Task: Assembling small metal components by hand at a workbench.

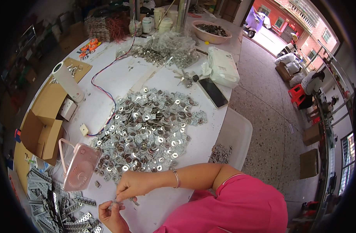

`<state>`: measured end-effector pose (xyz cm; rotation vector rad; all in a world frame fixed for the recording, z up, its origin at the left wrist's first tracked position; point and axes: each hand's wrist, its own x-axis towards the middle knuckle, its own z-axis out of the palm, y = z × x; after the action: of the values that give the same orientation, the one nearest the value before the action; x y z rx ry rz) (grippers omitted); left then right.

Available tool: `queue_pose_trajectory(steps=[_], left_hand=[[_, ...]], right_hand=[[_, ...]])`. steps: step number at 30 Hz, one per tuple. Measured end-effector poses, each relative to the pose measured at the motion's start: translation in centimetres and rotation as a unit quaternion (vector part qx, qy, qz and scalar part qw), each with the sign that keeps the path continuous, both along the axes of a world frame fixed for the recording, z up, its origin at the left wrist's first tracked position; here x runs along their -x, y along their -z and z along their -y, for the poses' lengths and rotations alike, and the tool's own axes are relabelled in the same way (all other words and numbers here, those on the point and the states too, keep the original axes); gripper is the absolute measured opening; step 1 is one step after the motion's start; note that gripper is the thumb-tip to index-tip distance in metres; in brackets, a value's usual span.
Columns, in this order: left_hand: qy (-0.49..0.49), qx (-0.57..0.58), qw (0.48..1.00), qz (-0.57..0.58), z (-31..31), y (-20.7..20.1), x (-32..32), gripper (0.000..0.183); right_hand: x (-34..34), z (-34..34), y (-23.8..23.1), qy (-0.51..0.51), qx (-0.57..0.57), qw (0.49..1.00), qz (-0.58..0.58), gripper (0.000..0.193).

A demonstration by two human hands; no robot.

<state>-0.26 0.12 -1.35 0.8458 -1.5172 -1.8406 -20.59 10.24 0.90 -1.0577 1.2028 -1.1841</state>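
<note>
Strips (59, 204) of grey metal pieces lie below and left of the pink fan (83, 165) on the worktop (145, 217), apparently the finished share. Below and right of the fan, the left hand (115, 220) pinches a small metal part (112, 204), and the right hand (133, 184), its fingers bent closed, seems to grip it too; this one looks unfinished. Right of the fan spreads a big loose heap (150, 124), so much likely remains.
</note>
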Motion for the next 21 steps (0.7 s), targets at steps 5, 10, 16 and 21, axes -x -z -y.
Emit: queue_pose_trajectory(steps=[5,10,16,21], left_hand=[[0.031,0.023,0.992,0.117,-0.9,-2.7,0.8,0.016],[0.058,-0.183,0.981,-0.038,0.4,0.2,-0.9,0.029],[0.003,-0.123,0.988,-0.096,-1.2,-0.9,1.3,0.008],[-0.031,0.14,0.987,-0.07,-1.5,-1.6,1.9,0.023]], right_hand=[[-1.2,-0.1,1.7,0.03,0.104,0.987,-0.118,0.026],[-2.8,0.4,2.2,0.021,0.106,0.991,-0.076,0.024],[-2.3,0.1,1.4,0.032,-0.003,0.996,0.084,0.024],[-1.6,0.5,-0.3,0.128,0.031,0.984,-0.121,0.018]])
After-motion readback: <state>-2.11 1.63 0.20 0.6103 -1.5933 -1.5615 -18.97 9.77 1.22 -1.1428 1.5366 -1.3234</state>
